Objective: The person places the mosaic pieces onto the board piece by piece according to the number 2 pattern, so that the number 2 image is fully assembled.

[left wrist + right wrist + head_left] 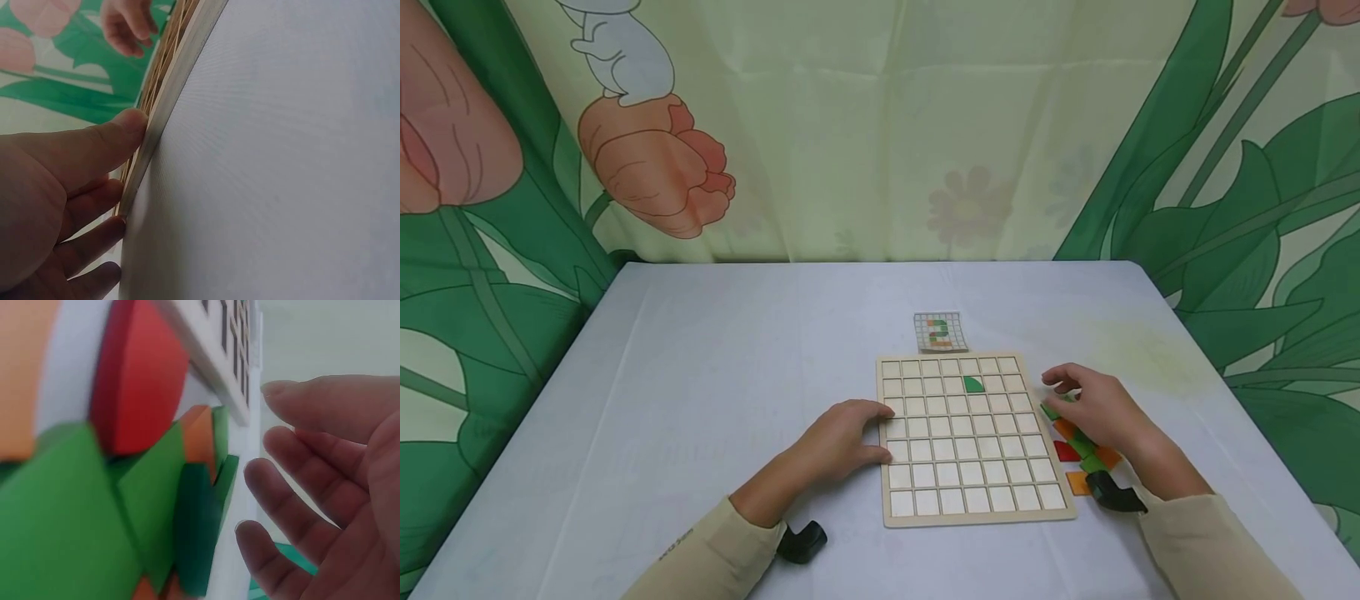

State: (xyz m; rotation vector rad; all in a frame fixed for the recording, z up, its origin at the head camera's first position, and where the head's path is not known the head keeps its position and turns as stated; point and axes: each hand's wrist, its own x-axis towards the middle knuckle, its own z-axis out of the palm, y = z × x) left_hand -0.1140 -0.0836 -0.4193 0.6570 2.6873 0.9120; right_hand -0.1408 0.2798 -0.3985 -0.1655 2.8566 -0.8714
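The beige wooden grid (pixel 960 451) bears one green quarter-circle tile (pixel 973 384) (barely begun, seemingly); red, orange and green pieces (pixel 1065 451) remain, three o'clock; left hand (pixel 838 435) and right hand (pixel 1101 408), fingers apart.

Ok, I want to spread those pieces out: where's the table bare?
The table is bare left of the left hand, and on both sides of the pattern card beyond the board. It's crowded along the board's right edge, where coloured pieces lie by the right hand.
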